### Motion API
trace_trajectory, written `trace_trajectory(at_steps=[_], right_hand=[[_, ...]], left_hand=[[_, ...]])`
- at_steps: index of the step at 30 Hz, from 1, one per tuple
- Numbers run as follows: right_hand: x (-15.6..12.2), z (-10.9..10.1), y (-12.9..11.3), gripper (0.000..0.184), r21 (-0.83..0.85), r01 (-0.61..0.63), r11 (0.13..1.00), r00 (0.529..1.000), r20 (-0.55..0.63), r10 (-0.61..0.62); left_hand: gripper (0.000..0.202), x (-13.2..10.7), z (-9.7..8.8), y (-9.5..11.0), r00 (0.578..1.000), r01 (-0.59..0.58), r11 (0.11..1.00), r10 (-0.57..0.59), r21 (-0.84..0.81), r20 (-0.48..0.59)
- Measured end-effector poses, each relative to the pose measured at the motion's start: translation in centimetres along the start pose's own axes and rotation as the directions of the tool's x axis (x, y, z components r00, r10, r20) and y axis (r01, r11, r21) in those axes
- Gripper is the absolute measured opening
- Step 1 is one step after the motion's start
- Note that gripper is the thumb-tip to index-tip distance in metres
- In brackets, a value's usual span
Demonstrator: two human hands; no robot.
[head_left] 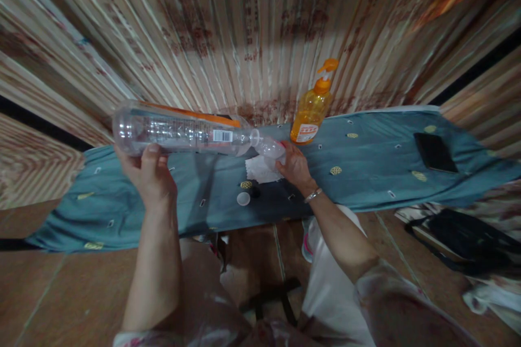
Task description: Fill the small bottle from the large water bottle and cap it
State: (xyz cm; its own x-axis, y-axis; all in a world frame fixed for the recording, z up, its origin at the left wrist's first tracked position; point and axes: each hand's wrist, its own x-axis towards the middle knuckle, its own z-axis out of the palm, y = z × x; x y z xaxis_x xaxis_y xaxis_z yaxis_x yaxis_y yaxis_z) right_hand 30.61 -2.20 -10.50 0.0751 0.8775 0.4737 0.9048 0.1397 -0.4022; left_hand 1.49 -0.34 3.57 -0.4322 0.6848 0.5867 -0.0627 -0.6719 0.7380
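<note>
A: Set the clock where the two bottle mouths come together, twelve pointing away from the person. Where's everything?

B: The big bottle (175, 133) lies on its side in the air, stretching toward nine, its mouth at the centre. The small bottle (269, 147) sits just off the centre, between three and four.

A: And the hands?

B: The left hand (152, 176), toward eight, is wrapped around the base end of the big bottle, thumb on the near side, fingers underneath. The right hand (295, 165), at four, has its fingers pinched on the small bottle.

A: How far along would you say it is?

B: The big bottle is uncapped, and the mouths are lined up; whether the rims touch, I can't tell. Both bottles look clear, so I can't judge how much is in either one. As I read it, the lining-up is done, while capping and setting down are left.

A: Any cap around?

B: A white cap (243, 198) lies on the cloth (366, 179) between six and seven. Nearer, at six, there's white paper (262, 169).

A: Anything standing?

B: The orange pump bottle (311, 114), at two, untouched.
</note>
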Motion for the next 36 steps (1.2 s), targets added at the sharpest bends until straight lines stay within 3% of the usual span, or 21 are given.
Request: trace_trajectory(at_steps=[7,16,21,26,36], right_hand=[[0.04,0.19,0.12,0.052,-0.003,0.010,1.000,1.000,-0.015,-0.010],[-0.02,0.18,0.32,0.052,0.009,0.019,1.000,1.000,-0.002,-0.019],[-0.02,0.31,0.21,0.051,0.021,0.013,1.000,1.000,-0.011,-0.013],[-0.06,0.28,0.14,0.053,0.014,0.010,1.000,1.000,-0.012,-0.009],[-0.14,0.40,0.37,0.052,0.015,0.032,0.999,0.999,-0.007,-0.032]], left_hand=[[0.052,0.11,-0.21,-0.43,0.999,0.029,0.999,-0.027,0.045,-0.042],[0.046,0.09,0.24,-0.11,0.999,0.009,1.000,-0.010,-0.030,-0.038],[0.045,-0.03,0.17,-0.09,1.000,-0.005,0.999,0.006,0.034,-0.013],[0.041,-0.15,-0.14,-0.16,0.998,0.026,1.000,-0.025,0.013,-0.060],[0.049,-0.41,-0.46,-0.42,0.995,0.053,0.995,-0.046,0.083,-0.084]])
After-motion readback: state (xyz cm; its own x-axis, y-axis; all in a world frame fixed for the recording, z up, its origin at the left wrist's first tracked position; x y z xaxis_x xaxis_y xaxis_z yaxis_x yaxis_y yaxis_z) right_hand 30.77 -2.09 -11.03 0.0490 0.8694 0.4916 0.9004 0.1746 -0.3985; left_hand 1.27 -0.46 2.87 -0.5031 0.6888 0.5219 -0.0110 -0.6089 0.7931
